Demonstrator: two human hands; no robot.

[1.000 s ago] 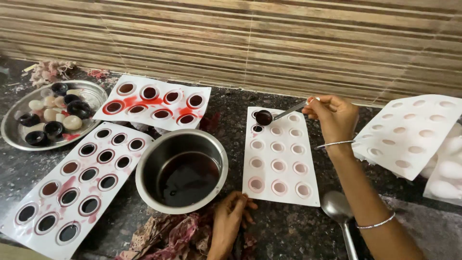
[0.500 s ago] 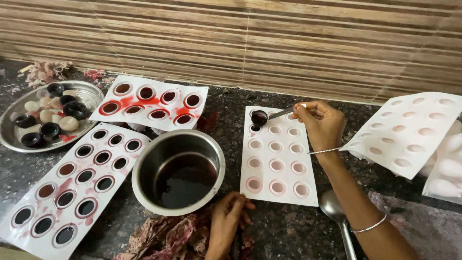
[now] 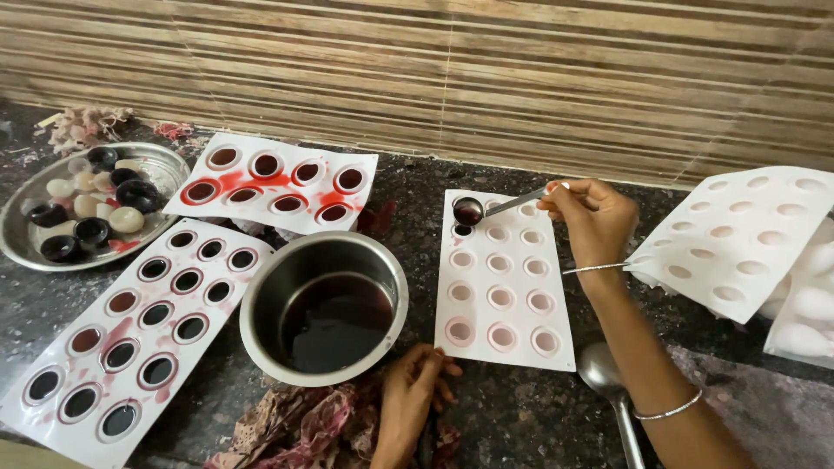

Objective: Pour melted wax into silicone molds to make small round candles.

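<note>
Bottom centre: left hand [image 3: 408,404] rests flat, fingers loosely spread, on a stained cloth [image 3: 300,426] on the dark surface [image 3: 521,417], same spot as before. Just above it, one steel bowl [image 3: 323,306] of dark liquid. Lower right, one large spoon [image 3: 608,382] lies unused beside the right forearm.

Right of centre: right hand [image 3: 591,217] pinches the handle of a small spoon [image 3: 473,210] between thumb and fingertips; the spoon's bowl holds dark liquid over the top-left cavities of the middle white mould tray [image 3: 504,282]. Compared with half a second ago the hand sits slightly further right, spoon nearly unmoved. That tray: roughly fifteen cavities, one near the spoon dark, the rest pale.

Left: two more white trays, the near one [image 3: 130,326] with fifteen dark-filled cavities, the far one [image 3: 278,182] with eight, red spills. Upper left: one steel plate [image 3: 26,247] of dark and white set pieces. Right edge: stacked empty moulds [image 3: 738,239], count unclear.
</note>
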